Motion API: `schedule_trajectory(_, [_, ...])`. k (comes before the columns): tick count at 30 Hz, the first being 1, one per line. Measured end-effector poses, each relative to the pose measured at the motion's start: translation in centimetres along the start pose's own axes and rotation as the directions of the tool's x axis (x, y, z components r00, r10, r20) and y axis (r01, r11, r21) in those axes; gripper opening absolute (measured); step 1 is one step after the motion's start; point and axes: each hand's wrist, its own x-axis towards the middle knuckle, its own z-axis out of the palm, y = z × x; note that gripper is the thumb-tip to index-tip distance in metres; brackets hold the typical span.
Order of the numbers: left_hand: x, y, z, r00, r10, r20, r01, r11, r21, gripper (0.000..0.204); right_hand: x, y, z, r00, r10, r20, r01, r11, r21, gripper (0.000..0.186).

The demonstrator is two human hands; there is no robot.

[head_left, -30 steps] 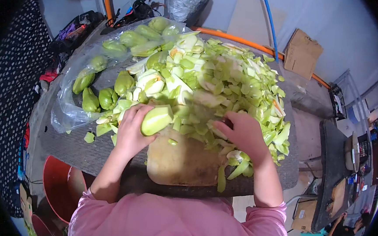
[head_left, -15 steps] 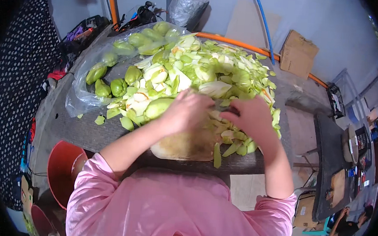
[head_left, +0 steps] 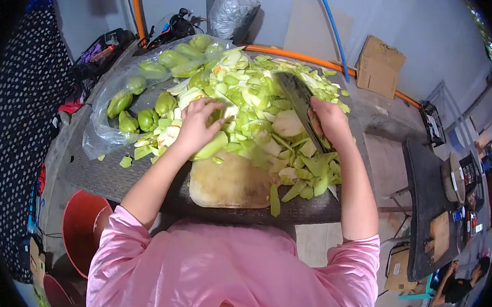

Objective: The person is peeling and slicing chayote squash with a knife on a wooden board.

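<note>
My left hand [head_left: 202, 122] has curled fingers over pale cut vegetable among the peels [head_left: 250, 97], beside a long green chayote piece [head_left: 211, 147]; what exactly it grips is unclear. My right hand [head_left: 328, 119] is closed on a broad dark knife [head_left: 293, 97], its blade angled up-left over the pile. Below the pile lies a worn cutting board [head_left: 229, 184] on the dark table [head_left: 108, 172]. Whole green chayotes [head_left: 164, 102] lie at the left, some in a clear plastic bag [head_left: 96, 137].
A red bin [head_left: 75, 227] stands below left, beside a dotted dark cloth [head_left: 16, 137]. An orange pipe [head_left: 264, 49], silver sack [head_left: 233, 13] and cardboard [head_left: 380, 66] are behind. At right are a side table [head_left: 417, 199] and another person [head_left: 459, 288] lower down.
My left hand shifted up and right, then back left onto the pile. My right hand has risen, and the knife now shows clearly, tilted up over the peels.
</note>
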Motion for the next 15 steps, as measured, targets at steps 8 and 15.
schedule_trajectory(8, [-0.3,4.1,-4.8,0.975,0.061,-0.213,-0.143,0.908,-0.394,0.026,-3.9,-2.6,3.0,0.876,-0.462,-0.136,0.43,0.877,-0.214,0.023])
schedule_trajectory(15, [0.0,7.6,-4.3,0.912,0.351,-0.212,-0.388,0.906,-0.172,0.025,-7.6,-3.2,6.1,0.724,-0.683,0.095,0.586,0.536,-0.607,0.03])
